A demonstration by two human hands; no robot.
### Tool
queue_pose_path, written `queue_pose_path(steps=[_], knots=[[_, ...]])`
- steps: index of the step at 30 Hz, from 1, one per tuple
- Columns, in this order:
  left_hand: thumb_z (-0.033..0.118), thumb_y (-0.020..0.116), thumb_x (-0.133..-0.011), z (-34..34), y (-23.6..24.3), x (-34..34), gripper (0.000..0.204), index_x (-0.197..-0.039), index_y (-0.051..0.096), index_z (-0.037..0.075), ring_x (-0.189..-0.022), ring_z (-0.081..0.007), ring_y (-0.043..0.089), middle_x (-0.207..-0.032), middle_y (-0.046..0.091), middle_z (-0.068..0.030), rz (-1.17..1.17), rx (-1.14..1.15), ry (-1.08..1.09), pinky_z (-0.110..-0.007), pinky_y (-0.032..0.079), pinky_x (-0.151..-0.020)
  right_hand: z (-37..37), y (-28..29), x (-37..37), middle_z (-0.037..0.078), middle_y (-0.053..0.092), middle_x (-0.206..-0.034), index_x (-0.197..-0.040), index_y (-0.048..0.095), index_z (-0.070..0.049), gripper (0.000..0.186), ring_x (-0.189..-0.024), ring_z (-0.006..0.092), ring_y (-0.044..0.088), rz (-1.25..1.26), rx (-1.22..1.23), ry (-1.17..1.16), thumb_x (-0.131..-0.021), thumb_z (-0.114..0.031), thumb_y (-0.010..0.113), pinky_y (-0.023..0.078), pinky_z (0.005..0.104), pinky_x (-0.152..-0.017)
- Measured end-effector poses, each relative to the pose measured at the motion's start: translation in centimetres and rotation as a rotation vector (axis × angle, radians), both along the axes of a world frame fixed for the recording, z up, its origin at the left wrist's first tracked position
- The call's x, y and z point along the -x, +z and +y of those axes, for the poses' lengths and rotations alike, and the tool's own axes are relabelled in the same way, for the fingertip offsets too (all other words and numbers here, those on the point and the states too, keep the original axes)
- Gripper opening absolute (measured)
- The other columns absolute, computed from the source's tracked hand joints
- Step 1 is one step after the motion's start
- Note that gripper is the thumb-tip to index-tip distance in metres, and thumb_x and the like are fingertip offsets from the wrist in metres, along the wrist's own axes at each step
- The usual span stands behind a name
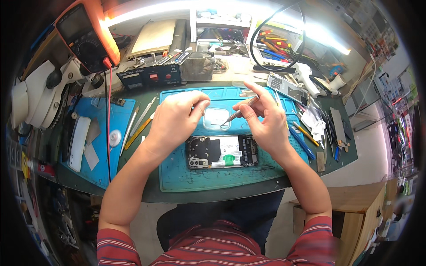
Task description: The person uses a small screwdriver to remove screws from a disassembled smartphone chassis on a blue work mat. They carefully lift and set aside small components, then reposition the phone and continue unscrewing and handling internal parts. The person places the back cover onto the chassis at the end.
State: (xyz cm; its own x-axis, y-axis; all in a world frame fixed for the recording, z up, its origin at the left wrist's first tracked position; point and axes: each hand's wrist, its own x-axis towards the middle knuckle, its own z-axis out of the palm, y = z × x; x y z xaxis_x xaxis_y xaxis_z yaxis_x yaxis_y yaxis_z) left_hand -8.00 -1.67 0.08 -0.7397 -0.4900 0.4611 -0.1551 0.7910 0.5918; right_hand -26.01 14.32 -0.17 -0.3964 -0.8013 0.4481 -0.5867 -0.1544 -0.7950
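Note:
My right hand (268,117) holds a slim dark screwdriver (238,114) between thumb and fingers, its thin tip slanting down to the left. Under that tip is a small clear-and-white tray (217,127) with tiny pieces in it. On the tray's left hovers my left hand (177,113), thumb and fingers pinched together. Whatever is in that pinch, if anything, is hidden. Nearer to me an opened phone (206,150) lies sideways on the blue work mat (208,181). Its battery, black inner covers and camera cluster are exposed.
A yellow-handled tool (140,131) and other slim tools lie left of the mat. Right of it are pens (306,134), white tissue (314,122) and another phone body (287,88). An orange multimeter (86,37) and a dark-blue power unit (148,76) stand at the back left.

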Motion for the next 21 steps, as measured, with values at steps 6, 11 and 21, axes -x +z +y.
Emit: queue_pose_path(steps=[6, 11, 21], knots=[[0.015, 0.079, -0.094, 0.8, -0.3, 0.0, 0.015, -0.105, 0.077, 0.005, -0.076, -0.0191, 0.063, -0.092, 0.072, -0.0091, -0.112, -0.117, -0.147, -0.035, 0.052, -0.070, -0.1, 0.0, 0.2, 0.013, 0.080, -0.099, -0.149, 0.053, -0.001, 0.050, -0.092, 0.0185, 0.079, -0.042, 0.088, -0.001, -0.103, -0.010, 0.070, 0.059, 0.0315, -0.084], [0.013, 0.083, -0.089, 1.5, -1.5, 0.8, 0.017, -0.102, 0.077, 0.004, -0.074, -0.0191, 0.061, -0.089, 0.068, -0.0077, -0.097, -0.081, -0.141, -0.035, 0.051, -0.068, -0.2, 0.2, 0.0, 0.012, 0.080, -0.099, -0.149, 0.053, -0.002, 0.050, -0.092, 0.0178, 0.079, -0.013, 0.111, -0.018, -0.103, -0.010, 0.070, 0.059, 0.0309, -0.085], [0.010, 0.081, -0.091, 1.2, -2.4, 1.1, 0.015, -0.105, 0.079, 0.004, -0.074, -0.0219, 0.064, -0.089, 0.072, -0.0089, -0.061, -0.020, -0.126, -0.036, 0.052, -0.068, 0.2, 0.7, 0.3, 0.013, 0.081, -0.101, -0.149, 0.053, 0.001, 0.050, -0.093, 0.0177, 0.079, -0.020, 0.127, -0.052, -0.103, -0.011, 0.070, 0.059, 0.0310, -0.086]])
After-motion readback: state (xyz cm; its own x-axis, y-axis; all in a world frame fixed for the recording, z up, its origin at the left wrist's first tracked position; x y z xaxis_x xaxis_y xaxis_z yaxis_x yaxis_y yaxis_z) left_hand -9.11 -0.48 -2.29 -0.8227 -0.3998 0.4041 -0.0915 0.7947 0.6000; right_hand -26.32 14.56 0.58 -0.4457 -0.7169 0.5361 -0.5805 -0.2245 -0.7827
